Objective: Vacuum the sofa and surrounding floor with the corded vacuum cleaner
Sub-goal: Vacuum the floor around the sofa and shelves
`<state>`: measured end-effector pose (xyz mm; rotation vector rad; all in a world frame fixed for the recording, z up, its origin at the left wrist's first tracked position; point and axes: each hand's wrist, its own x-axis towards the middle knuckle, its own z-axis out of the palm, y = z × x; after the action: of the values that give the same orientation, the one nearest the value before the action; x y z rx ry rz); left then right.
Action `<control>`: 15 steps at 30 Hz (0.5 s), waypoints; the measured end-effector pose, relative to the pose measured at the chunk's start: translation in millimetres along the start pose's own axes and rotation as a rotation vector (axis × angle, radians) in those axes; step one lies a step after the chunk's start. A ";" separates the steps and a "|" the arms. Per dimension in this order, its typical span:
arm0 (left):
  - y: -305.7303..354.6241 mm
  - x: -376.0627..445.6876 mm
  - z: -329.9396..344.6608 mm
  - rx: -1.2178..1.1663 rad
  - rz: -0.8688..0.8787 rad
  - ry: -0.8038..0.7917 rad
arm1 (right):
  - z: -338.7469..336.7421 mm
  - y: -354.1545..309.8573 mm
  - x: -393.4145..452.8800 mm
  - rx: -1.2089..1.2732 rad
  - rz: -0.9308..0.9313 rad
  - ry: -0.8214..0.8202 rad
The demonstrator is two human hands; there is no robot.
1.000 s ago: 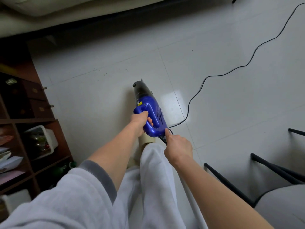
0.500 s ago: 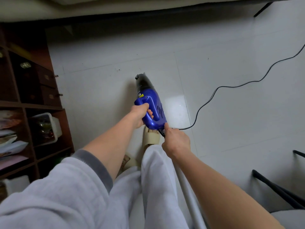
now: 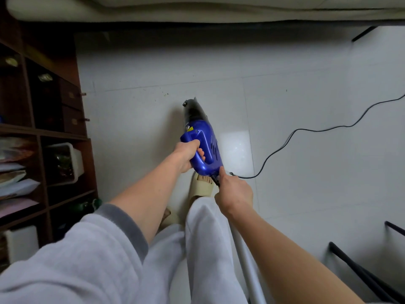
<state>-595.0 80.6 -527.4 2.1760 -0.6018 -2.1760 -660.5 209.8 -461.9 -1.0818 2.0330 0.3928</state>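
On the floor (image 3: 306, 172) before the sofa (image 3: 197, 12): your left hand (image 3: 186, 155) gripped the handheld vacuum (image 3: 202, 139), right hand (image 3: 234, 191) pinched its cord (image 3: 291, 137). Crumbs (image 3: 165, 94) remained; sofa progress unclear.

Pale grey sleeve (image 3: 72, 255) with darker cuff, light trousers (image 3: 208, 249), beige slippers (image 3: 200, 187)

One vacuum cleaner (image 3: 202, 139), one cord (image 3: 306, 137), two hands, two slippers, one shelf unit (image 3: 43, 132).

I'm gripping a glossy blue plastic vacuum (image 3: 205, 148) over shiny white floor tiles (image 3: 306, 172). Dark wood shelf (image 3: 43, 132) is looking matt, my sleeve (image 3: 87, 260) is soft fleecy cloth.
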 end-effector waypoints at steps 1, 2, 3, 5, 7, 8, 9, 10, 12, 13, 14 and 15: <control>0.7 -0.5 5.5 0.008 -0.004 -0.010 | -2.4 3.9 0.0 -0.004 0.012 -0.002; 1.8 -0.3 12.1 0.012 -0.010 -0.021 | -5.5 8.6 0.3 -0.012 0.026 -0.006; 3.0 0.0 19.5 0.018 -0.015 -0.031 | -9.3 13.8 1.2 -0.022 0.041 -0.007; 5.2 0.0 31.4 0.027 -0.018 -0.048 | -15.2 22.6 3.0 -0.037 0.064 -0.006; 8.8 1.0 42.4 0.035 -0.018 -0.062 | -19.8 30.4 7.1 -0.043 0.078 -0.006; 9.6 1.0 45.2 0.037 -0.017 -0.066 | -21.1 32.6 8.3 -0.042 0.080 -0.008; 11.3 1.1 48.4 0.040 -0.019 -0.066 | -22.9 34.8 10.3 -0.042 0.079 -0.010; 12.5 1.6 50.3 0.039 -0.020 -0.062 | -24.4 36.3 11.9 -0.041 0.077 -0.013; 15.6 0.3 50.6 0.037 -0.024 -0.040 | -28.4 37.1 14.2 -0.040 0.066 -0.025; 16.1 -0.5 49.1 0.035 -0.027 -0.032 | -29.6 36.5 14.1 -0.038 0.060 -0.027; 19.1 -1.4 47.1 0.028 -0.031 -0.023 | -33.1 35.2 15.4 -0.034 0.049 -0.029; 20.7 -1.8 45.0 0.020 -0.034 -0.015 | -35.3 34.1 16.5 -0.029 0.038 -0.032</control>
<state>-643.8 73.7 -521.7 2.1972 -0.5938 -2.2145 -710.9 200.1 -454.6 -1.0491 2.0280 0.4578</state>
